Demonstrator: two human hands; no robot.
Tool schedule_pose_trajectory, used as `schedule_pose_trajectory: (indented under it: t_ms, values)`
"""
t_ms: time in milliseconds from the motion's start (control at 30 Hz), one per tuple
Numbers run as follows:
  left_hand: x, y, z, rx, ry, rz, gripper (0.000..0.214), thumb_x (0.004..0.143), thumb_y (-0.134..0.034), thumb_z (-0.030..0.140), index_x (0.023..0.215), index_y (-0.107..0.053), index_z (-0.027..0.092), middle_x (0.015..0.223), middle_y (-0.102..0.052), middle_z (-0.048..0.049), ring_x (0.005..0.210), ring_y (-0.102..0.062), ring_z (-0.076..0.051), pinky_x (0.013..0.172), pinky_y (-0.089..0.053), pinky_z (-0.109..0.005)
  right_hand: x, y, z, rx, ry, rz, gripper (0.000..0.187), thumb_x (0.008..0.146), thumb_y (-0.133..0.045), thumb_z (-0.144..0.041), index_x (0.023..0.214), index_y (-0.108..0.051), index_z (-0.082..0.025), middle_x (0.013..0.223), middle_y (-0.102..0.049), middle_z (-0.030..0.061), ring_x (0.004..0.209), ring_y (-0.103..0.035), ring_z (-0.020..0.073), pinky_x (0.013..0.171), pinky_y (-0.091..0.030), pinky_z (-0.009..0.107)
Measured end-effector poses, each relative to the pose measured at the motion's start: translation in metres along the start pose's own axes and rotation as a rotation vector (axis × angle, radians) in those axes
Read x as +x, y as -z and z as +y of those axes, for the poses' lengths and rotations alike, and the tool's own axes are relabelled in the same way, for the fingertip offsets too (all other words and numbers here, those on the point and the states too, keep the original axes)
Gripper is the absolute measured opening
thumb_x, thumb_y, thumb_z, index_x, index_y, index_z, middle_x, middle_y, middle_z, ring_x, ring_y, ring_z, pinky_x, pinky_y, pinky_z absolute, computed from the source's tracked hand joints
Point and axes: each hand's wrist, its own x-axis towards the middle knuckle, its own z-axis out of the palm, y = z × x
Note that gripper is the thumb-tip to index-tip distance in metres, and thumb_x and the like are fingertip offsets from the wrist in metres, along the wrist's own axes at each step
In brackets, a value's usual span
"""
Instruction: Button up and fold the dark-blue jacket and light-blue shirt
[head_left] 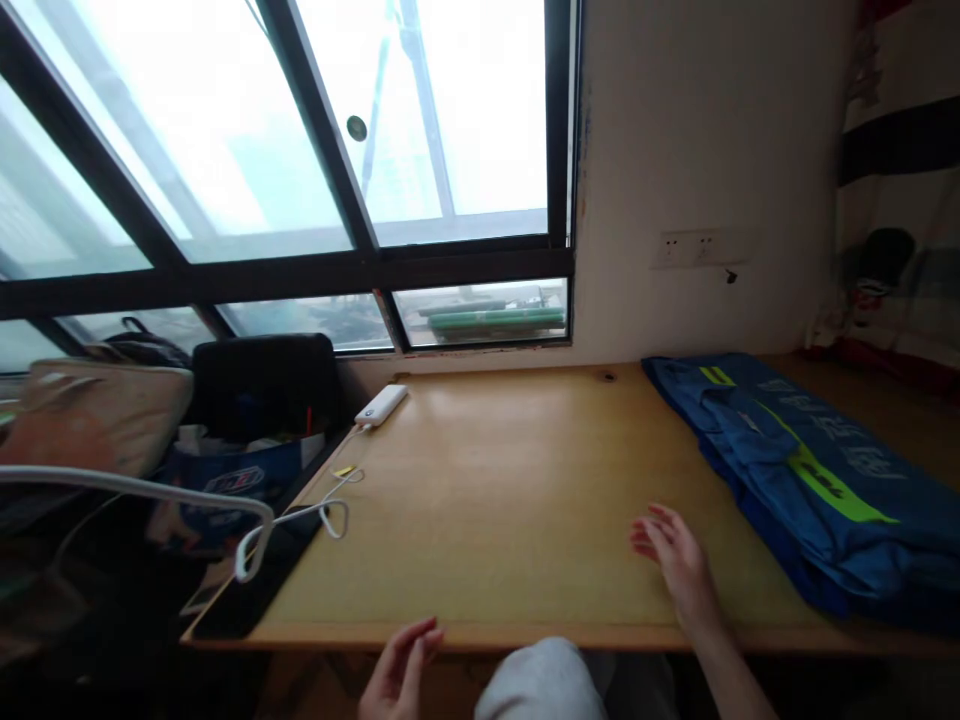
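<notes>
My right hand (675, 562) rests flat on the wooden desk (510, 500), fingers stretched out and holding nothing, a little left of a folded blue garment with green stripes (810, 470). My left hand (401, 675) hovers at the desk's front edge, fingers loosely apart and empty, above my knee in grey trousers (540, 685).
A white power bank (381, 405) lies at the desk's back left with a white cable (330, 510) running to a dark flat device (259, 580) on the left edge. Bags and a black chair back (262, 385) crowd the left. A window and a wall with sockets (694, 247) stand behind.
</notes>
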Motion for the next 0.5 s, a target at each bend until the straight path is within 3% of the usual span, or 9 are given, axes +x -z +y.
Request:
schedule_pose_trajectory:
  t_ms: [67, 133, 200, 267, 367, 500]
  values:
    - [0.000, -0.006, -0.003, 0.075, -0.056, -0.006, 0.035, 0.062, -0.059, 0.049, 0.083, -0.060, 0.022, 0.081, -0.066, -0.0055, 0.080, -0.061, -0.023, 0.076, -0.048, -0.032, 0.030, -0.038, -0.009, -0.203, 0.145, -0.133, 0.036, 0.068, -0.056, -0.039, 0.095, -0.052, -0.016, 0.079, -0.063, 0.0068, 0.072, -0.061, 0.0204, 0.069, -0.049, 0.035]
    - [0.004, -0.015, 0.004, 0.162, -0.086, -0.113, 0.033, 0.066, -0.057, 0.047, 0.085, -0.060, 0.021, 0.068, -0.065, -0.0046, 0.065, -0.061, -0.021, 0.062, -0.049, -0.029, 0.060, -0.063, -0.013, -0.372, 0.295, -0.182, 0.032, 0.071, -0.052, -0.038, 0.094, -0.055, -0.016, 0.080, -0.063, 0.0075, 0.074, -0.060, 0.0196, 0.071, -0.046, 0.033]
    - [0.014, -0.026, 0.019, 0.204, -0.111, -0.254, 0.032, 0.070, -0.054, 0.047, 0.086, -0.060, 0.020, 0.053, -0.059, -0.0021, 0.051, -0.057, -0.018, 0.050, -0.045, -0.026, 0.082, -0.077, -0.010, -0.472, 0.392, -0.178, 0.030, 0.073, -0.048, -0.035, 0.095, -0.057, -0.016, 0.083, -0.063, 0.0080, 0.075, -0.059, 0.0192, 0.072, -0.045, 0.031]
    - [0.029, -0.043, 0.039, 0.192, -0.165, -0.344, 0.031, 0.072, -0.051, 0.045, 0.086, -0.060, 0.019, 0.051, -0.058, -0.0016, 0.045, -0.054, -0.016, 0.045, -0.041, -0.024, 0.094, -0.082, -0.001, -0.528, 0.419, -0.164, 0.029, 0.074, -0.046, -0.033, 0.094, -0.058, -0.017, 0.083, -0.064, 0.0079, 0.076, -0.059, 0.0194, 0.073, -0.043, 0.031]
    - [0.061, -0.086, 0.071, 0.112, -0.284, -0.445, 0.027, 0.073, -0.052, 0.041, 0.083, -0.059, 0.018, 0.072, -0.064, -0.0057, 0.047, -0.054, -0.013, 0.044, -0.039, -0.022, 0.098, -0.082, 0.015, -0.565, 0.383, -0.208, 0.027, 0.073, -0.046, -0.032, 0.091, -0.060, -0.018, 0.075, -0.064, 0.0061, 0.072, -0.059, 0.0195, 0.071, -0.043, 0.030]
    - [0.109, -0.163, 0.100, -0.014, -0.358, -0.575, 0.023, 0.072, -0.052, 0.035, 0.081, -0.058, 0.015, 0.068, -0.062, -0.0053, 0.043, -0.051, -0.009, 0.042, -0.036, -0.020, 0.100, -0.077, 0.022, -0.548, 0.354, -0.226, 0.029, 0.075, -0.042, -0.036, 0.086, -0.061, -0.016, 0.069, -0.064, 0.0057, 0.064, -0.059, 0.0188, 0.065, -0.043, 0.029]
